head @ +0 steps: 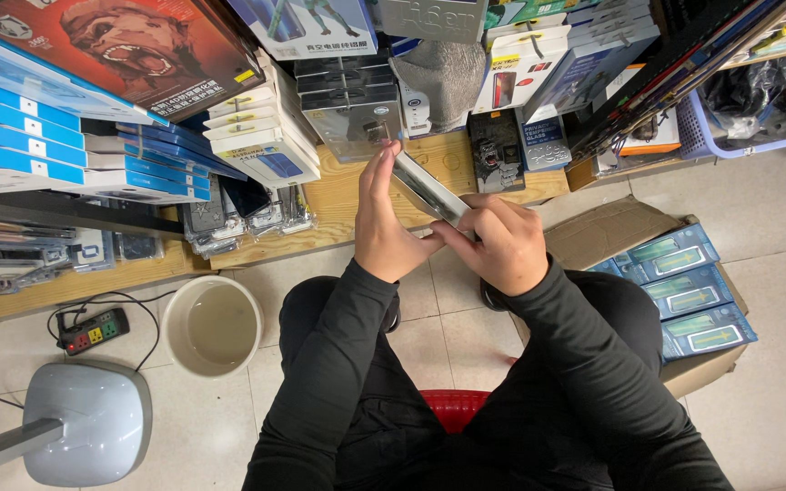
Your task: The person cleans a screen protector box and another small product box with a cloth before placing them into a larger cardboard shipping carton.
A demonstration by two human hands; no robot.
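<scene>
Below me I see a cream bucket (212, 325) on the tiled floor, with a black power strip (93, 331) just beside it and a grey fan base (86, 422) nearer the corner. Off to the other side, an open cardboard box (625, 232) holds blue flat packages (693, 300) stacked in a row. Ahead, a wooden shelf (338, 205) carries white boxes (261, 132), and a lavender basket (730, 136) sits at the far end.
</scene>
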